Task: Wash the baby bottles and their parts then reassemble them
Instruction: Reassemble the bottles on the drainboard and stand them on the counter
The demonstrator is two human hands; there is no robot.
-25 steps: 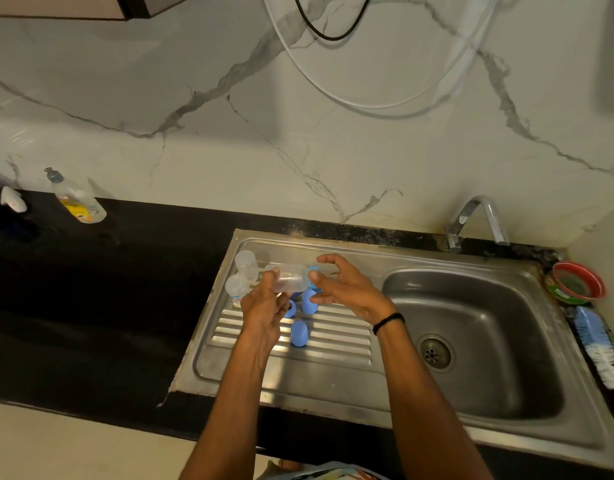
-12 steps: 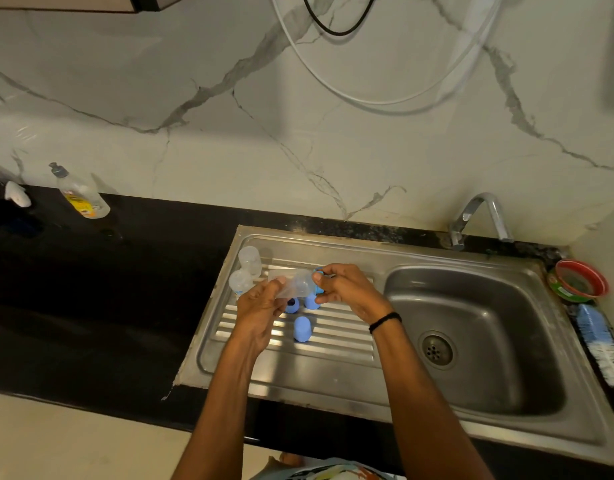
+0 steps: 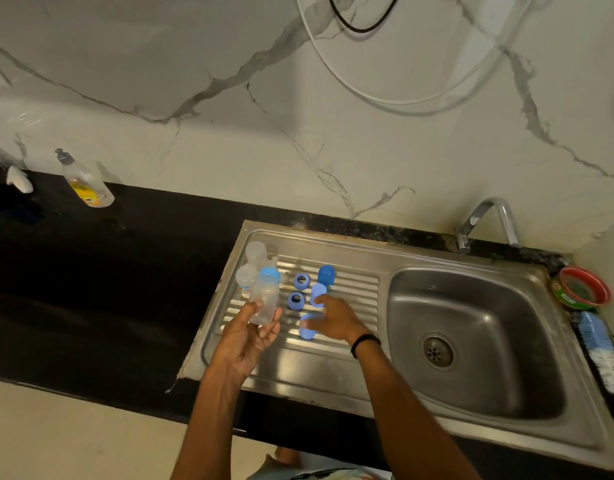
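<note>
My left hand (image 3: pixel 250 336) grips a clear baby bottle (image 3: pixel 264 299) by its base, tilted up, with a blue collar on its top. My right hand (image 3: pixel 335 322) hovers over the drainboard (image 3: pixel 350 289) with its fingers spread. Its index fingertip touches a pale blue cap (image 3: pixel 318 291), and another pale blue cap (image 3: pixel 306 329) lies under its thumb. Two blue collar rings (image 3: pixel 301 280) (image 3: pixel 295 301) and a darker blue cap (image 3: pixel 326 273) stand on the ribs. Two more clear bottles (image 3: pixel 256 252) (image 3: pixel 246 277) stand at the drainboard's left corner.
The steel basin (image 3: pixel 471 323) with its drain lies to the right, under a faucet (image 3: pixel 485 216). A red-rimmed bowl (image 3: pixel 584 289) and a bottle brush (image 3: pixel 600 348) sit at the far right. A dish soap bottle (image 3: pixel 85 183) stands on the black counter (image 3: pixel 108 289).
Both hands held the bottle together before. Now my right hand has let go and dropped toward the blue caps, and my left hand holds the collared bottle alone, turned more upright.
</note>
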